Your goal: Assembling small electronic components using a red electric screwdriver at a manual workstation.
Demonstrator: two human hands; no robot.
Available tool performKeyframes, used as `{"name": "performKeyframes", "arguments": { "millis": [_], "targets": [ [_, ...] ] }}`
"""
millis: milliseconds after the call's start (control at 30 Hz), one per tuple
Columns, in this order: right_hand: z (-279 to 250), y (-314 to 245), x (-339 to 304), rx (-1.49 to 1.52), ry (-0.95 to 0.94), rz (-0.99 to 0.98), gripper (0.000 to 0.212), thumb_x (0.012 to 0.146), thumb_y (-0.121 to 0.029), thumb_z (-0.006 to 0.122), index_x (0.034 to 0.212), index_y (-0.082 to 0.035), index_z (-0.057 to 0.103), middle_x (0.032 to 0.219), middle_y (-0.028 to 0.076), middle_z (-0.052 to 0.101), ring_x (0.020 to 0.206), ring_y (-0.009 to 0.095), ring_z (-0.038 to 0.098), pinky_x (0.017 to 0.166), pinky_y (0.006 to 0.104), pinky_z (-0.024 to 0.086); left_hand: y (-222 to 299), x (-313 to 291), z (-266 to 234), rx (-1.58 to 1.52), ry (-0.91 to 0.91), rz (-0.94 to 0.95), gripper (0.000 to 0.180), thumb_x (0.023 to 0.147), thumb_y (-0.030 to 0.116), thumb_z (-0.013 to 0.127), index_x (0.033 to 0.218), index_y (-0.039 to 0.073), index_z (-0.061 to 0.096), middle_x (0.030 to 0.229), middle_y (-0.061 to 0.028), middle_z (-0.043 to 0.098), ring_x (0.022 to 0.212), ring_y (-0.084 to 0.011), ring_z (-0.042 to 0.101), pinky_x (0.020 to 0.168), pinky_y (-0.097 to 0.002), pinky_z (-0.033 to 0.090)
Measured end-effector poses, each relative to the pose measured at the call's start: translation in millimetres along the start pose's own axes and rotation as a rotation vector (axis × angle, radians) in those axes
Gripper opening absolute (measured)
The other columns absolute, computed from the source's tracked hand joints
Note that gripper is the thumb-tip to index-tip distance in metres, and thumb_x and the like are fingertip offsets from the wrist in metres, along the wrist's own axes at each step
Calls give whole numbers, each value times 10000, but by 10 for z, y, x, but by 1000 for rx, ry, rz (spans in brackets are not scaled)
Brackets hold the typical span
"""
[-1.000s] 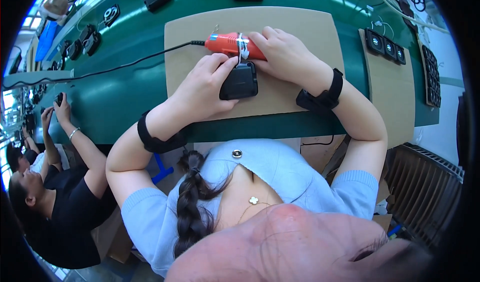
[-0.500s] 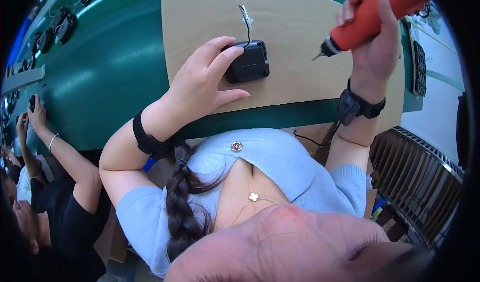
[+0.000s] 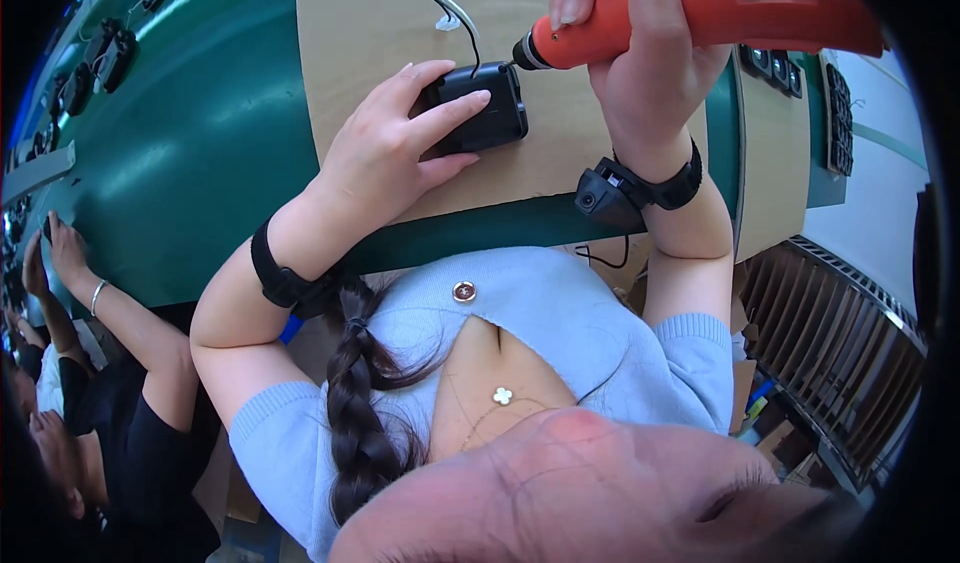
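Here in the head view, my left hand (image 3: pixel 385 133) is clamped on the black case (image 3: pixel 485 118), which lies flat near the middle of the cardboard sheet (image 3: pixel 370 33): index fingertip planted on its top face, another finger at its far left corner, thumb along its near edge. And my right hand (image 3: pixel 655 68) is wrapped tight around the red power screwdriver (image 3: pixel 740 8), fingers and thumb together on its barrel, body slanting up over the sheet's right part and past its right edge. The bit (image 3: pixel 511 62) is right at the case's far right corner, above the sheet; whether it sits in a screw I can't tell, it's too small. Black and white wires (image 3: pixel 470 38) loop out of the case's far side, over the sheet's far half. Both my wrists wear black straps, the right one with a small camera (image 3: pixel 600 193), just off the sheet's near edge. Under it all spreads the green table (image 3: pixel 180 163). Beyond the sheet's left edge, well apart, black parts (image 3: pixel 115 48) are strewn, and nearer, a person in a black top (image 3: pixel 140 423) has both hands up. Just beside the sheet's right edge, a second cardboard piece (image 3: pixel 775 163) carries black units (image 3: pixel 780 71) in a row.
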State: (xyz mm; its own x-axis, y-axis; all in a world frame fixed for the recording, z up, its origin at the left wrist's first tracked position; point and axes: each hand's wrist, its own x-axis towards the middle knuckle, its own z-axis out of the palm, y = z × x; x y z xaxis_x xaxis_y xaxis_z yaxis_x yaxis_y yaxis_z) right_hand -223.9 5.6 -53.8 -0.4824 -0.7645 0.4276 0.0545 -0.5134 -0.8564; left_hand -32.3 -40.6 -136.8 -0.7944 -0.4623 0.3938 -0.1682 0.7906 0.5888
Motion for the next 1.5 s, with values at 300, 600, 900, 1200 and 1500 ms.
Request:
{"name": "performKeyframes", "arguments": {
  "millis": [300, 600, 900, 1200, 1500],
  "targets": [
    [-192, 597, 210, 280, -281, -378, 282, 904, -33, 620, 1140, -25, 464, 877, 84, 594, 642, 149, 611, 620, 265, 543, 11, 17, 21, 13, 2, -4, 583, 700, 163, 858, 1254, 178, 678, 1296, -144, 574, 1060, -349, 626, 914, -414, 543],
    [-230, 799, 318, 82, -513, -790, 327, 851, -5, 651, 1131, -14, 483, 878, 73, 590, 684, 114, 589, 598, 216, 456, -25, 33, 81, 23, 31, 1, 584, 703, 157, 855, 1259, 184, 677, 1281, -157, 578, 1067, -363, 623, 928, -425, 539],
    [-46, 512, 293, 743, -462, -552, 263, 904, -78, 651, 1093, -21, 476, 861, 92, 597, 629, 151, 606, 589, 273, 528, 12, 50, 108, 12, 15, -2, 592, 709, 161, 855, 1271, 186, 668, 1265, -166, 580, 1076, -362, 623, 927, -426, 542],
    [330, 91, -66, 12, -154, -11, 243, 927, -106, 643, 1078, -20, 474, 842, 94, 605, 619, 145, 617, 587, 284, 549, -51, -50, 48, -15, 59, 4, 569, 718, 163, 855, 1257, 187, 673, 1267, -171, 578, 1104, -366, 616, 946, -430, 537],
    [314, 127, -73, -73, -278, -79, 239, 920, -91, 651, 1074, -16, 485, 842, 96, 609, 622, 132, 614, 584, 267, 543, -54, -46, 66, -3, 61, 19, 561, 717, 158, 854, 1250, 192, 681, 1264, -191, 572, 1139, -375, 604, 967, -442, 527]
  ]
}}
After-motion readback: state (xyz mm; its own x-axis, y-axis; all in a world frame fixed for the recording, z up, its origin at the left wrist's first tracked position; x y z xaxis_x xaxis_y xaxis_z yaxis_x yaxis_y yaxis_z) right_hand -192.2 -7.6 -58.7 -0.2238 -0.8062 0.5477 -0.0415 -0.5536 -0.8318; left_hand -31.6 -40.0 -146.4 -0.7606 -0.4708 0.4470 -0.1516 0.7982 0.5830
